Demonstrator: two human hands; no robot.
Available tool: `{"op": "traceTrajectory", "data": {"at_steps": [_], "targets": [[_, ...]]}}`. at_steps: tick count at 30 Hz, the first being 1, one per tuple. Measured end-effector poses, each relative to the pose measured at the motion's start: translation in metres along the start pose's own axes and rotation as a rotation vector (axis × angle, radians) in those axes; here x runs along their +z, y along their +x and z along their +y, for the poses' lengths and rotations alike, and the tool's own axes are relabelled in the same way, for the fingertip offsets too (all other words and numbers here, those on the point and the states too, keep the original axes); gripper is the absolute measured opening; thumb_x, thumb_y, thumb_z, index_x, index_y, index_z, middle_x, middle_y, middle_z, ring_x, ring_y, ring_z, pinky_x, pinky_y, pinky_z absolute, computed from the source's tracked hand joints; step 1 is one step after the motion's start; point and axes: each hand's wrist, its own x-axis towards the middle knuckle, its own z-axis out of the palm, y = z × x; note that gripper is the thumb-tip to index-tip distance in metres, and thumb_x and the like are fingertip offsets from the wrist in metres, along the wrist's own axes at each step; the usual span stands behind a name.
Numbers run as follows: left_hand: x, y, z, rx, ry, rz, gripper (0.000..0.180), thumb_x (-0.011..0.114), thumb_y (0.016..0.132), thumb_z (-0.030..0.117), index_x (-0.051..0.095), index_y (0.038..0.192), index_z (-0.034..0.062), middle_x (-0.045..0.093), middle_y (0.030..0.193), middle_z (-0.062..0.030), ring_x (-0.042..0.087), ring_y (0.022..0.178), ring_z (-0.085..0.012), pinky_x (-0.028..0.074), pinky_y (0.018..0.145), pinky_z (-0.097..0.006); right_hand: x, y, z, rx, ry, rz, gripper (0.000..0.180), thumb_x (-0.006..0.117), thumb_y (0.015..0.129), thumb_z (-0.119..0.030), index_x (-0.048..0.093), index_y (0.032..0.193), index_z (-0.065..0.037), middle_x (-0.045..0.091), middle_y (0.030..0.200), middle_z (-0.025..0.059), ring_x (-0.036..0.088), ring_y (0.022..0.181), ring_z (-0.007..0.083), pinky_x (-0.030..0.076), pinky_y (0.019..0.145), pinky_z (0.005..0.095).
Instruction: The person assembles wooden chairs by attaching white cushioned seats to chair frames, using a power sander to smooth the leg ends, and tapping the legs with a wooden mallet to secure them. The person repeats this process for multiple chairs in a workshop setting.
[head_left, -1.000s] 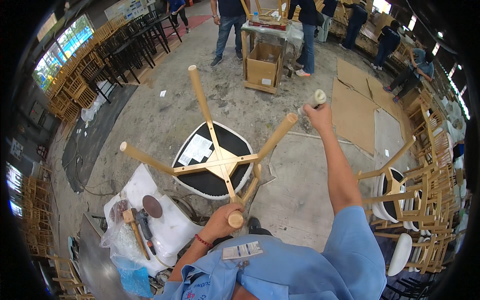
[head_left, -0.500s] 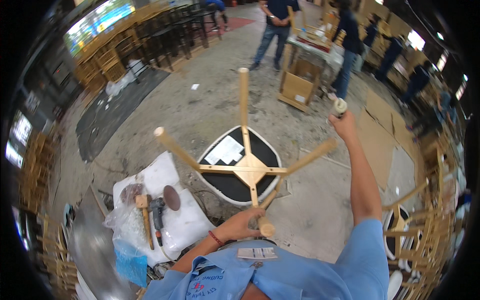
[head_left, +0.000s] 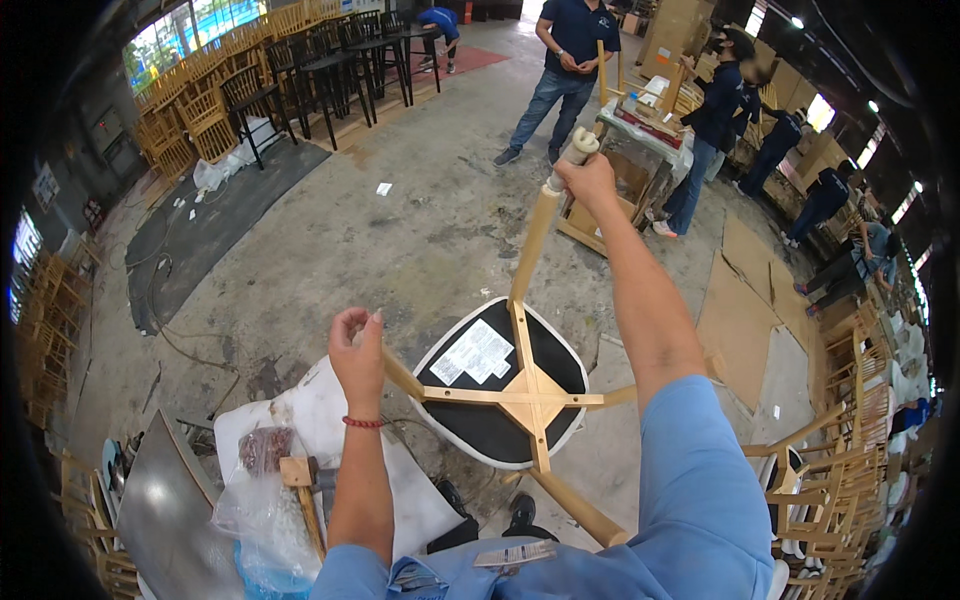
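Chair (head_left: pixel 500 385) is flipped upside down right in front, black seat facing the concrete floor (head_left: pixel 400 230), legs sticking up. Right hand (head_left: pixel 588 180) is clenched around the tip of the far leg (head_left: pixel 530 245), left hand (head_left: pixel 357 345) is wrapped around the near-left leg. Mallet (head_left: pixel 305 490) sits on plastic lower left.
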Motion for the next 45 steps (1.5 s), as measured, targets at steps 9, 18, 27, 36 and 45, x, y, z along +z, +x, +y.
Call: {"op": "traceTrajectory", "data": {"at_steps": [9,18,27,36,45], "targets": [[0.006,0.006,-0.026,-0.030,-0.087,0.127,0.022,0.063,0.089,0.011,0.058,0.107,0.0005,0.057,0.096,-0.0030,0.052,0.088,-0.0104,0.044,0.080,-0.025,0.033,0.037,0.032,-0.054,-0.310,0.192,0.052,0.079,0.072,-0.030,0.065,0.115,-0.005,0.071,0.104,0.0170,0.067,0.100,0.0345,0.052,0.086,0.0421],[0.011,0.006,-0.030,-0.022,-0.178,0.130,0.019,0.062,0.090,0.007,0.057,0.107,0.0004,0.055,0.096,-0.0018,0.051,0.087,-0.0092,0.044,0.080,-0.024,0.024,0.041,0.033,-0.075,-0.276,0.220,0.038,0.073,0.075,-0.016,0.062,0.103,0.008,0.069,0.084,0.0179,0.068,0.063,0.0204,0.054,0.061,0.0355],[0.008,0.010,-0.037,0.020,-0.158,0.158,0.019,0.063,0.089,0.008,0.058,0.106,0.0018,0.057,0.095,-0.0024,0.053,0.086,-0.0096,0.045,0.077,-0.024,0.025,0.032,0.029,-0.011,-0.128,0.162,0.037,0.073,0.076,-0.022,0.064,0.097,0.007,0.068,0.082,0.0176,0.067,0.073,0.0230,0.052,0.064,0.0370],[-0.002,-0.004,-0.067,-0.089,-0.062,0.032,0.036,0.074,0.082,0.014,0.057,0.111,0.0024,0.063,0.092,-0.0073,0.061,0.085,-0.0142,0.050,0.076,-0.031,0.107,-0.084,-0.027,-0.084,0.313,-0.328,0.029,0.077,0.079,-0.019,0.065,0.096,0.000,0.069,0.085,0.0089,0.065,0.064,0.0129,0.052,0.054,0.0293],[-0.011,-0.012,-0.082,-0.139,-0.094,-0.118,0.045,0.076,0.078,0.017,0.058,0.117,0.0038,0.068,0.101,-0.0134,0.065,0.093,-0.0249,0.050,0.084,-0.037,0.161,-0.239,-0.128,-0.243,0.321,-0.754,0.024,0.076,0.077,-0.013,0.062,0.091,0.001,0.067,0.082,0.0071,0.063,0.062,0.0144,0.050,0.054,0.0287]]}}
